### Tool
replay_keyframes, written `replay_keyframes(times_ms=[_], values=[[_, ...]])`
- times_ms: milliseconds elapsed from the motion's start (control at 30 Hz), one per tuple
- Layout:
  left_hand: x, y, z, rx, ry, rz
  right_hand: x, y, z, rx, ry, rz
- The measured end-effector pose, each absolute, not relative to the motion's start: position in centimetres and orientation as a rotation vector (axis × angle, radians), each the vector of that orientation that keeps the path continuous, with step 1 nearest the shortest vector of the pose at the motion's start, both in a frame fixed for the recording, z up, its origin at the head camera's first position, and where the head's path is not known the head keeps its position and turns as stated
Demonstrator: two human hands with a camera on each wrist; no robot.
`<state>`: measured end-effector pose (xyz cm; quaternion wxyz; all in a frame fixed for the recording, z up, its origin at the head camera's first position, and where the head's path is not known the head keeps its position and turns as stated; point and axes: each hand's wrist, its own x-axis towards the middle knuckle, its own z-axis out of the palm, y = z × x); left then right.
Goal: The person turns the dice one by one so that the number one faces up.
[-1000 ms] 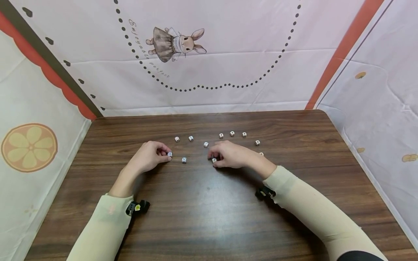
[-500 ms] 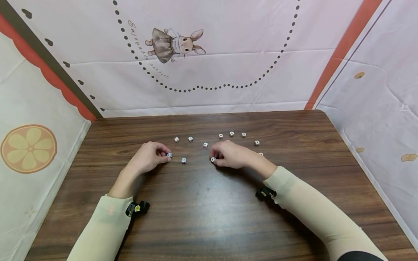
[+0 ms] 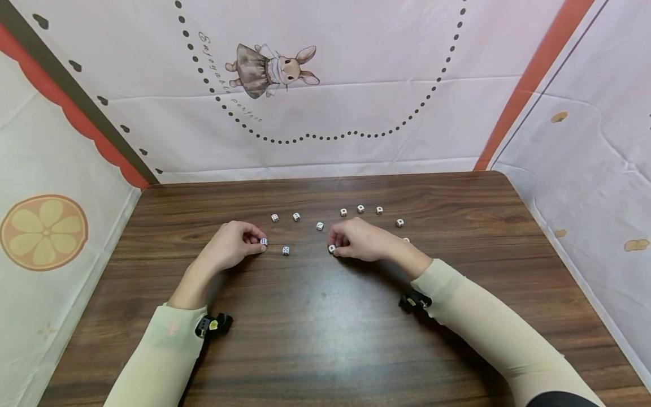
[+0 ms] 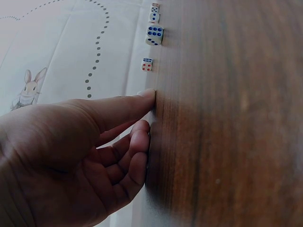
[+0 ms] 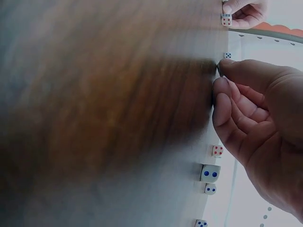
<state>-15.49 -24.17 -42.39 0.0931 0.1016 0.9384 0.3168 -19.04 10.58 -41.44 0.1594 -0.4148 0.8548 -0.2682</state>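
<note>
In the head view my left hand [image 3: 231,243] pinches a white die [image 3: 263,242] with blue pips on top between thumb and fingertips, at the table surface. To its right lies another white die [image 3: 286,251], untouched. My right hand [image 3: 358,239] holds a die [image 3: 331,249] between thumb and fingers, a single dark pip showing upward. The left wrist view has the left hand's fingers [image 4: 138,142] hiding its die. In the right wrist view, the die in the right hand is almost wholly covered, while the left hand's die [image 5: 226,20] shows red pips.
Behind the hands, a loose arc of dice includes one at the left [image 3: 275,217], a middle die [image 3: 320,226] and a right-hand die [image 3: 400,223]. Another die is partly hidden by the right wrist. The brown wooden table [image 3: 305,339] meets a printed cloth [image 3: 356,107] behind.
The die in my right hand has been turned, its upper face going from several pips to a single one. Right fingers have drawn in slightly. The left hand keeps its place.
</note>
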Motion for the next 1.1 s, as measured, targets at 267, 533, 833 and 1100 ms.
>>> replay_keyframes(times_ms=[267,533,833,1100], values=[[-15.5,-24.2,-42.4,0.303,2.787,0.939,-18.9,10.4,-41.2,-1.088,2.447,-0.732],[-15.4,-24.1,-42.3,0.304,2.781,0.948,-18.9,10.3,-41.1,-1.054,2.451,-0.725],[-15.3,-24.1,-42.4,0.278,2.778,0.946,-18.7,10.3,-41.0,-1.055,2.453,-0.733],[-15.2,-24.1,-42.3,0.275,2.777,0.951,-18.4,10.9,-39.8,-1.069,2.467,-0.806]])
